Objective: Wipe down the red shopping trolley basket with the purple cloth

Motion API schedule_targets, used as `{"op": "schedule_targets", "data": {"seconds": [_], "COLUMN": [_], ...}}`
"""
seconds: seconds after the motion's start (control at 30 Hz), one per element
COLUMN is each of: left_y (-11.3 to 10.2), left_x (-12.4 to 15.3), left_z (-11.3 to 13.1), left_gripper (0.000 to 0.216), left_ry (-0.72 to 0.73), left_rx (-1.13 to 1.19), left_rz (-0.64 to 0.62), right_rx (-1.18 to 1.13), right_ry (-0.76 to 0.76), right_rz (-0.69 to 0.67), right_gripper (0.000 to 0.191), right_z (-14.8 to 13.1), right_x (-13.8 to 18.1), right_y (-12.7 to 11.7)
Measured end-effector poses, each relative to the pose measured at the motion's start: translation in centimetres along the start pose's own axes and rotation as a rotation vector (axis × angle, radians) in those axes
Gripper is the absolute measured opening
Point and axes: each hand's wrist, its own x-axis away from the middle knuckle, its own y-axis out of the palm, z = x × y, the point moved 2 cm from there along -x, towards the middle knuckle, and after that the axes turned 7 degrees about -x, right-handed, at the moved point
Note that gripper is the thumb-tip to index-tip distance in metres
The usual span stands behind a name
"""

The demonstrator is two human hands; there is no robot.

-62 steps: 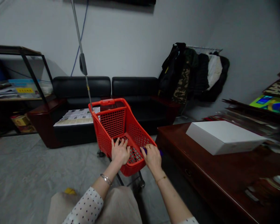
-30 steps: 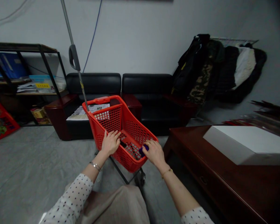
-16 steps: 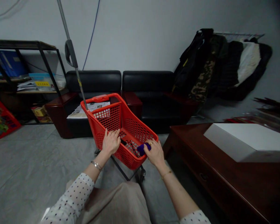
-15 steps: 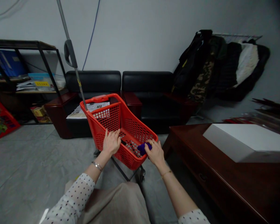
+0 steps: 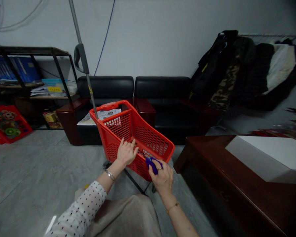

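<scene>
In front of me stands a red plastic shopping cart [image 5: 153, 133] with a lattice basket on wheels. My left hand [image 5: 127, 152] is at the basket's near rim, fingers spread, with no object seen in it. In my right hand [image 5: 162, 177] is a soft purple cloth [image 5: 151, 164], pinched between thumb and fingers at the cart's near right corner. My palm hides part of the cloth. A grey metal pole with a looped grip [image 5: 81, 59] rises at the cart's handle end.
Two black armchairs [image 5: 105, 88] stand against the wall behind the cart, newspaper [image 5: 102, 116] on one. At right is a dark wooden table [image 5: 212, 161] bearing a white box [image 5: 268, 154]. Coats [image 5: 227, 75] hang beyond it. A shelf [image 5: 39, 51] and a red crate [image 5: 11, 123] are at left.
My right hand with the purple cloth has come back from inside the basket's rim toward me. My left hand stays at the near rim. The view has turned slightly left.
</scene>
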Motion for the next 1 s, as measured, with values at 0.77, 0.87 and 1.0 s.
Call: {"op": "schedule_targets", "data": {"seconds": [0.77,0.87,1.0], "left_y": [-7.4,-7.8,-8.5], "left_x": [-1.0,-0.4,0.5], "left_z": [-16.4,-16.2,-15.6], "left_gripper": [0.061,0.062,0.061], "left_ry": [-0.184,-0.170,-0.182], "left_rx": [-0.086,-0.097,-0.104], "left_rz": [0.253,0.256,0.280], "right_rx": [0.074,0.102,-0.101], "right_ry": [0.468,0.451,0.216], "right_rz": [0.075,0.159,0.002], "right_gripper": [0.036,0.030,0.027], "right_z": [13.1,8.0,-3.8], "right_x": [-3.5,-4.4,-8.2], "right_y": [-1.2,0.9,6.4]}}
